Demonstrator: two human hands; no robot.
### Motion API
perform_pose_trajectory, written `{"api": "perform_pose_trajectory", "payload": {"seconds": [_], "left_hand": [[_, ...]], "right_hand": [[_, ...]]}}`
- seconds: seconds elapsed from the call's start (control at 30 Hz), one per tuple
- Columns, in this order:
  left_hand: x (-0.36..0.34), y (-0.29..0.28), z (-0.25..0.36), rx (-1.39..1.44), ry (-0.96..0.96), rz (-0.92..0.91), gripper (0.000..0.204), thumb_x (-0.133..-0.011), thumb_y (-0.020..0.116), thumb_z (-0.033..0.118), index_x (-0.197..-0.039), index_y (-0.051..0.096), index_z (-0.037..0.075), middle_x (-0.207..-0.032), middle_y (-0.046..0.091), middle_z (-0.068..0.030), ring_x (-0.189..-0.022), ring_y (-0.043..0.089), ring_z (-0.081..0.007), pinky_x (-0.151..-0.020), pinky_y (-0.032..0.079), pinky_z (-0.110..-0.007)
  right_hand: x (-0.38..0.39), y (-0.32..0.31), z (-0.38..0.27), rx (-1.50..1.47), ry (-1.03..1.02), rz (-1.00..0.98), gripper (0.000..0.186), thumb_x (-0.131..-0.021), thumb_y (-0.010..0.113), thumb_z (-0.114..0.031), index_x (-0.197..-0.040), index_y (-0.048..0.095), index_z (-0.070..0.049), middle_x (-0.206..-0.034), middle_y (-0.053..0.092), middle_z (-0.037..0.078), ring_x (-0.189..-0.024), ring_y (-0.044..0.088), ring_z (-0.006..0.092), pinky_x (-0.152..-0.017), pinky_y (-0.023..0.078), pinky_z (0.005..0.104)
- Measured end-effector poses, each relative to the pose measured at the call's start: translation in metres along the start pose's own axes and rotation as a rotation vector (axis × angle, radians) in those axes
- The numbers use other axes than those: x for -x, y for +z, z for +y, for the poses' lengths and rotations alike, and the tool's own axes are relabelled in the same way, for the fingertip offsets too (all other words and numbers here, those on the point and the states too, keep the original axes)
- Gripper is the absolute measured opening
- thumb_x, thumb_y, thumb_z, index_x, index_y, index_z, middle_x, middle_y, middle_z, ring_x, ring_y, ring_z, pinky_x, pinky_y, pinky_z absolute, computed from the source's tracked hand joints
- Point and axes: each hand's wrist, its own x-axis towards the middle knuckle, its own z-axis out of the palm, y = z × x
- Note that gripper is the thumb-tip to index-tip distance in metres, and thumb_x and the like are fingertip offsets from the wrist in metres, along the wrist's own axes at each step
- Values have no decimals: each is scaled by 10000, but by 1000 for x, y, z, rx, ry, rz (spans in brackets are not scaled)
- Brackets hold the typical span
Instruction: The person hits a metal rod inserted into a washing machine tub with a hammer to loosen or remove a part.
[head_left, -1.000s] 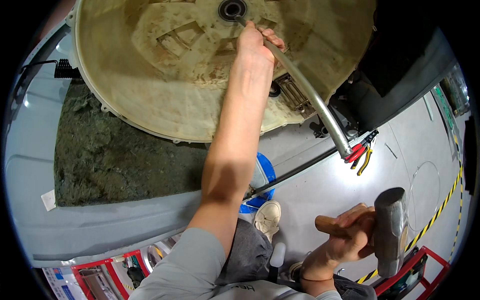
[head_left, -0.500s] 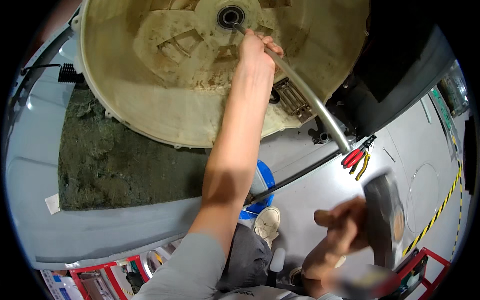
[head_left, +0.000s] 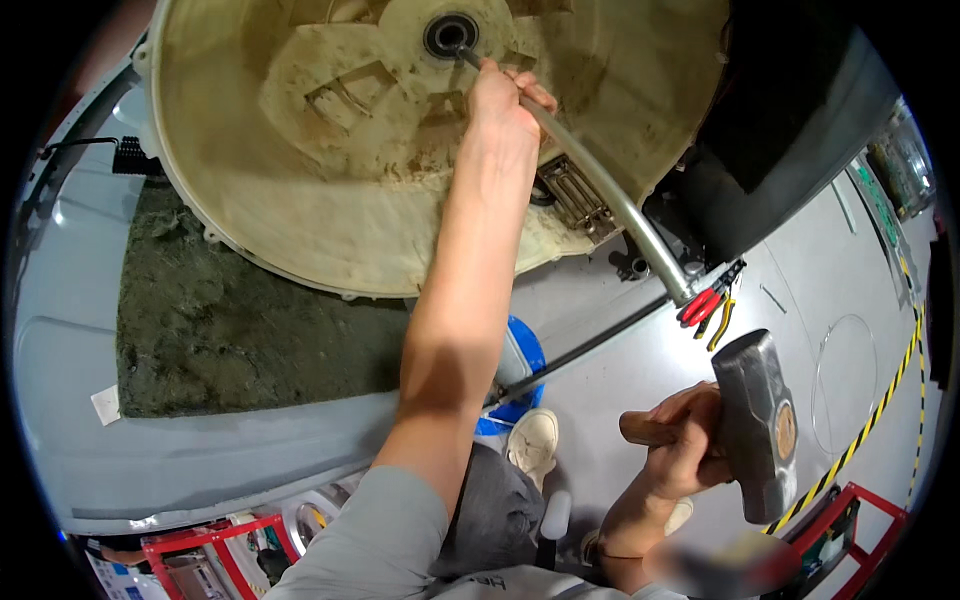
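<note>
A large cream-coloured washing machine tub [head_left: 330,220], stained brown inside, fills the upper view. At its centre sits a round dark bearing [head_left: 451,36]. My left hand [head_left: 503,98] is closed round a long metal rod [head_left: 610,195]; the rod's far tip meets the bearing and its near end slants toward me at the right. In my right hand [head_left: 685,440] is a hammer [head_left: 757,425] with a heavy steel head and a wooden handle. The hammer head stands apart from the rod, nearer to me and to the right.
Red-handled pliers and a yellow-handled tool [head_left: 722,320] lie past the rod's near end. A dirty dark mat [head_left: 240,320] lies under the tub on a grey panel [head_left: 200,460]. A blue round object [head_left: 525,350] is on the floor near my shoe [head_left: 533,440]. Red frames [head_left: 870,520] stand low right.
The hammer in my right hand has shifted slightly left and turned, its head now sharper in view. The left hand keeps its grip on the rod; the whole view has shifted slightly.
</note>
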Motion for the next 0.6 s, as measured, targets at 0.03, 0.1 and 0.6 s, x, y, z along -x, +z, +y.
{"api": "perform_pose_trajectory", "payload": {"seconds": [0.03,0.1,0.6], "left_hand": [[-3,0,0,8,-2,-12,372,-897,242,404,-665,328,126,-474,317,13,-391,279,-117,-411,284,-250],[3,-3,-4,11,19,37,370,-893,276,399,-669,327,109,-456,319,13,-368,289,-107,-356,283,-225],[-4,6,-1,-103,-56,-47,419,-882,274,436,-637,321,99,-451,295,15,-368,270,-106,-335,262,-219]], "right_hand": [[1,-3,3,-8,-79,-12,106,-746,402,-6,-807,440,73,-487,413,62,-383,401,105,-361,355,206],[7,-7,7,-79,-179,-10,97,-753,395,-27,-761,425,65,-473,394,62,-371,383,106,-355,351,204],[6,-9,11,-174,-63,85,180,-736,472,-115,-779,413,49,-512,391,67,-386,388,113,-340,379,221]]}}
